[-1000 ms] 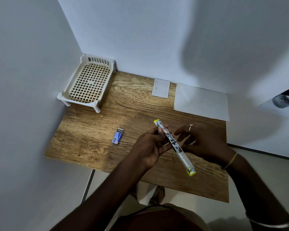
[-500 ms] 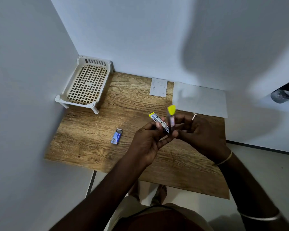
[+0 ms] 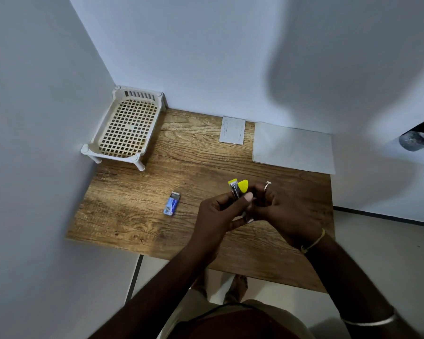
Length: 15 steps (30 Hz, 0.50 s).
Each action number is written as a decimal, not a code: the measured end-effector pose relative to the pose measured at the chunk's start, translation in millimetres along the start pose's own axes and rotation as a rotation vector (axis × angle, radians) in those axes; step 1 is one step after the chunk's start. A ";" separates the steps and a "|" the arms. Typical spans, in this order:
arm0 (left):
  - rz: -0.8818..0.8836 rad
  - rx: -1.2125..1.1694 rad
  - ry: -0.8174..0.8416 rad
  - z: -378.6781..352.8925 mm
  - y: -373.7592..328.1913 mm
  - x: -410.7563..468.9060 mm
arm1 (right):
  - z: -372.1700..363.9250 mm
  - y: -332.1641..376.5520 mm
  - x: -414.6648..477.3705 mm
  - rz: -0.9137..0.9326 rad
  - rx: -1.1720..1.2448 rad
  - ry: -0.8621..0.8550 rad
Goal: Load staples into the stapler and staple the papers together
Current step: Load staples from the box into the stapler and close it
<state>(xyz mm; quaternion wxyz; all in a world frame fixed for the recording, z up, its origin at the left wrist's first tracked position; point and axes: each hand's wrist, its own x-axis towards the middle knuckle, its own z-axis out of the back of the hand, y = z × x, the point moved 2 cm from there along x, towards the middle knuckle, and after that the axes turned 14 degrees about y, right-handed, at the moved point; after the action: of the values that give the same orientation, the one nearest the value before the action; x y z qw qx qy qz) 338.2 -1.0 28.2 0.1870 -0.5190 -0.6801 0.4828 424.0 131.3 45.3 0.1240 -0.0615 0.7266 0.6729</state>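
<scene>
A: How were the fingers (image 3: 249, 197) placed?

B: Both sets were curled in and closed around the stapler (image 3: 239, 189), which was held in the air over the front middle of the wooden table (image 3: 137, 216). The left hand (image 3: 220, 214) pinched it from the left, thumb laid across the front. The right hand (image 3: 277, 211) wrapped it from the right, a ring (image 3: 267, 184) showing on one raised finger.

A: What lay around them?

B: A small blue staple box (image 3: 172, 203), one end open, lay on the wood well to the left of the hands. A white lattice tray (image 3: 126, 126) on short legs stood in the far left corner against the walls. A small card (image 3: 232, 130) and a larger white sheet of paper (image 3: 294, 148) lay at the back edge, side by side but apart. Nothing stood between the hands and those things.

A: And the arms?

B: Both forearms came up from the bottom and met above the table, wrists bent inward. A thin yellow band (image 3: 315, 242) circled the right wrist.

A: How did the stapler look?

B: Mostly hidden by the hands. Only its top end stuck out: two yellow tips close together with a metal strip between them. I could not tell whether it was fully shut.
</scene>
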 end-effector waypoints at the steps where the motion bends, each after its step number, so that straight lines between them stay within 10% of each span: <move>1: -0.003 0.018 -0.004 -0.3 1.2 0.2 | -0.5 -1.4 1.2 -0.006 0.000 -0.016; 15: 0.022 0.039 0.004 0.1 8.3 14.4 | 6.7 -21.2 5.6 0.003 0.051 -0.078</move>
<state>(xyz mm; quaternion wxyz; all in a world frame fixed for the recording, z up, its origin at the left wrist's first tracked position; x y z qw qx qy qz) 336.9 11.7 17.6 0.1931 -0.5235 -0.6646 0.4970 424.7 136.5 23.0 0.1525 -0.0309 0.7384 0.6561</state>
